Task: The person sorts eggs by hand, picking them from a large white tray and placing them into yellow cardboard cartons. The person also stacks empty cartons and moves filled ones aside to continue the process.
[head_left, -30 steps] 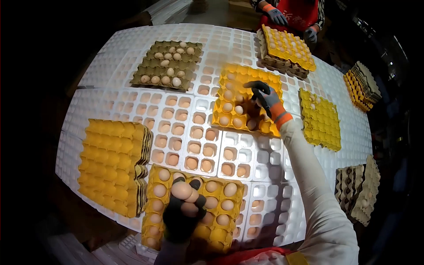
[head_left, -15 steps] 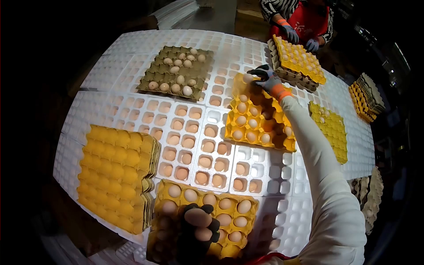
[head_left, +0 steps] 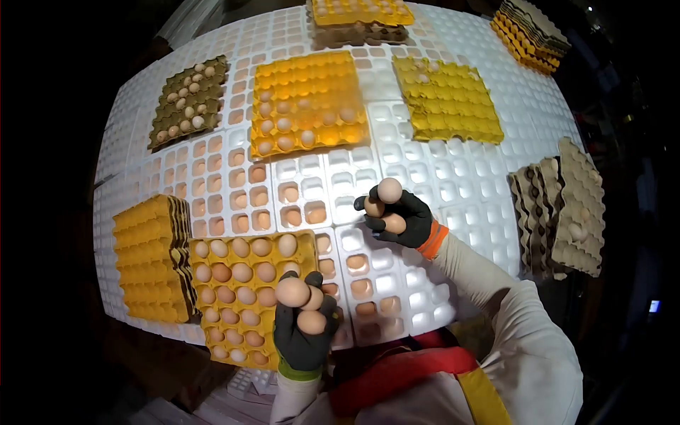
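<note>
My left hand, in a dark glove with a green cuff, is closed around three brown eggs. It is at the right side of a yellow egg tray that carries many eggs. Farther right, my right hand, in a dark glove with an orange cuff, cups three more eggs in its fingers. It hovers above white foam trays whose square pockets are bare there. To its left, several pockets hold eggs, such as this brown egg.
A partly filled orange-yellow tray lies beyond my hands, beside a greenish-yellow tray. At the far left is a grey-brown tray with eggs. Stacked yellow trays stand left; grey cartons stand right. More stacked trays are at the back.
My right hand has come back from the far orange-yellow tray and now holds three eggs. My left hand still holds eggs, at the near tray's right side. The view has swung right.
</note>
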Motion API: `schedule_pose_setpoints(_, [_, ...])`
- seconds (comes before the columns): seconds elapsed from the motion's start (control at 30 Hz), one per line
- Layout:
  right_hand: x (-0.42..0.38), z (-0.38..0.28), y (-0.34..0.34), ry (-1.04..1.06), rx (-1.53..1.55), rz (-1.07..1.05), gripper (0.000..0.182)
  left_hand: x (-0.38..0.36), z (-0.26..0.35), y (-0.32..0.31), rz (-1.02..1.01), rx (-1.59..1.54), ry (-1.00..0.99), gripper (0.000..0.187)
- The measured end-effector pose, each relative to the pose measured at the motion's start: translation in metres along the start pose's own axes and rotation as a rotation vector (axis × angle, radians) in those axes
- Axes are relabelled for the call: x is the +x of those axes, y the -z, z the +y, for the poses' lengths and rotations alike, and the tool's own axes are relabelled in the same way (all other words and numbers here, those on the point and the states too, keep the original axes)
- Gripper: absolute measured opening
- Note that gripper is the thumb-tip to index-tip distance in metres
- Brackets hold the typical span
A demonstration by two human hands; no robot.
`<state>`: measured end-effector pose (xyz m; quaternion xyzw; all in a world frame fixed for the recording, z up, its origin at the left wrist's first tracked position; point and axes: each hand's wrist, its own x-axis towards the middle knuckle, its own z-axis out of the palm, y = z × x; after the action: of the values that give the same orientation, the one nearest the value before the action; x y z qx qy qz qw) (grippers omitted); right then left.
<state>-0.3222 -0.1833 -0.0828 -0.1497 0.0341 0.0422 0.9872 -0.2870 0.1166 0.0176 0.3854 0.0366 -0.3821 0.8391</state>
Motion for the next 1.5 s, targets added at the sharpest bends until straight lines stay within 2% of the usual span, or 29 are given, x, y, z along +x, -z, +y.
schedule_pose_setpoints(0.07, [-0.046, 0.004, -0.003, -0.038, 0.081, 0.129, 0.043, -0.005, -0.022, -0.012, -0.001, -0.457, 0.253, 0.043])
schedule_pose_setpoints(0.1, [-0.068, -0.001, -0.011, 0.019, -0.331, 0.18, 0.043, -0.011, -0.034, -0.021, -0.008, -0.181, 0.172, 0.043])
schedule_pose_setpoints(0.17, [-0.12, -0.005, -0.013, -0.018, -0.811, 0.308, 0.042, -0.034, -0.054, -0.024, 0.079, -0.091, 0.241, 0.041])
schedule_pose_setpoints(0.23, [-0.141, -0.006, -0.029, -0.136, -0.97, 0.527, 0.042, -0.054, -0.081, -0.01, 0.031, 0.73, 0.061, 0.033])
schedule_pose_setpoints(0.27, [-0.15, 0.003, -0.018, -0.154, -1.057, 0.576, 0.041, -0.063, -0.088, -0.012, 0.011, 0.803, -0.001, 0.032])
schedule_pose_setpoints(0.3, [-0.151, 0.016, 0.002, 0.012, -1.361, 0.462, 0.04, -0.071, -0.095, -0.003, 0.166, 0.469, 0.226, 0.031])
schedule_pose_setpoints(0.33, [-0.152, 0.027, 0.016, 0.2, -1.652, 0.337, 0.04, -0.073, -0.104, 0.001, 0.164, 0.614, 0.197, 0.032])
schedule_pose_setpoints(0.37, [-0.142, 0.035, -0.001, 0.087, -1.603, 0.494, 0.042, -0.071, -0.115, 0.008, 0.194, 0.583, 0.236, 0.033])
schedule_pose_setpoints(0.4, [-0.131, 0.044, 0.002, 0.176, -1.825, 0.523, 0.043, -0.067, -0.129, 0.014, 0.222, 0.547, 0.275, 0.035])
schedule_pose_setpoints(0.43, [-0.118, 0.05, 0.001, 0.162, -2.031, 0.536, 0.042, -0.053, -0.143, 0.015, 0.154, 0.778, 0.034, 0.037])
schedule_pose_setpoints(0.47, [-0.109, 0.053, 0.001, 0.148, -2.237, 0.547, 0.042, -0.033, -0.142, -0.001, 0.079, 1.237, -0.368, 0.035])
schedule_pose_setpoints(0.53, [-0.105, 0.052, 0.004, 0.248, -2.135, 0.498, 0.037, -0.007, -0.144, -0.009, 0.074, 1.539, -0.373, 0.033])
schedule_pose_setpoints(0.63, [-0.1, 0.044, -0.001, 0.241, -1.962, 0.477, 0.047, 0.0, -0.149, -0.002, 0.116, 1.448, -0.516, 0.039])
schedule_pose_setpoints(0.73, [-0.06, 0.042, -0.005, 0.044, -2.426, 0.373, 0.057, 0.007, -0.149, 0.0, 0.236, 1.047, -0.316, 0.046])
schedule_pose_setpoints(0.77, [-0.042, 0.04, -0.021, -0.235, -2.513, 0.363, 0.058, 0.02, -0.146, 0.0, 0.238, 1.268, -0.496, 0.051])
schedule_pose_setpoints(0.8, [-0.041, 0.039, -0.021, -0.162, -2.423, 0.421, 0.058, 0.036, -0.143, -0.003, 0.231, 1.289, -0.579, 0.049])
schedule_pose_setpoints(0.87, [-0.049, 0.037, -0.018, -0.03, -2.245, 0.528, 0.058, 0.071, -0.13, -0.015, 0.252, 1.43, -0.518, 0.043])
schedule_pose_setpoints(0.93, [-0.056, 0.027, 0.012, 0.183, -1.75, 0.59, 0.054, 0.104, -0.136, 0.01, 0.293, 1.66, -0.521, 0.036])
schedule_pose_setpoints(1.0, [-0.038, 0.021, 0.026, 0.576, -1.683, 0.623, 0.049, 0.119, -0.128, 0.001, 0.305, 1.381, -0.524, 0.034])
schedule_pose_setpoints(1.03, [-0.026, 0.017, 0.006, 0.593, -1.63, 0.648, 0.046, 0.121, -0.124, -0.005, 0.301, 1.253, -0.513, 0.034])
schedule_pose_setpoints(1.07, [-0.004, 0.016, 0.014, 0.791, -1.693, 0.562, 0.044, 0.122, -0.119, -0.012, 0.304, 1.125, -0.505, 0.034])
schedule_pose_setpoints(1.13, [0.024, 0.024, 0.031, 0.996, -1.991, 0.49, 0.041, 0.136, -0.106, -0.024, 0.298, 0.868, -0.514, 0.033])
schedule_pose_setpoints(1.17, [0.029, 0.028, 0.047, 0.903, -2.003, 0.459, 0.039, 0.159, -0.112, -0.025, 0.266, 1.004, -0.673, 0.032])
schedule_pose_setpoints(1.2, [0.032, 0.028, 0.062, 0.856, -1.873, 0.446, 0.041, 0.186, -0.124, -0.019, 0.164, 0.912, -0.687, 0.035])
schedule_pose_setpoints(1.23, [0.037, 0.031, 0.074, 0.848, -1.503, 0.4, 0.041, 0.212, -0.128, 0.0, 0.161, 1.458, -0.942, 0.04])
schedule_pose_setpoints(1.27, [0.044, 0.033, 0.089, 0.797, -1.137, 0.496, 0.041, 0.222, -0.131, 0.004, 0.212, 1.725, -0.903, 0.046])
schedule_pose_setpoints(1.3, [0.038, 0.027, 0.084, 0.754, -0.973, 0.54, 0.04, 0.224, -0.142, 0.009, 0.28, 1.877, -0.87, 0.049])
schedule_pose_setpoints(1.4, [0.015, 0.015, 0.059, 0.709, -1.14, 0.551, 0.031, 0.18, -0.125, -0.011, 0.229, 1.621, -0.837, 0.051])
schedule_pose_setpoints(1.5, [-0.007, 0.034, 0.021, 0.53, -1.24, 0.547, 0.03, 0.081, -0.098, -0.023, 0.048, 1.381, -0.823, 0.046])
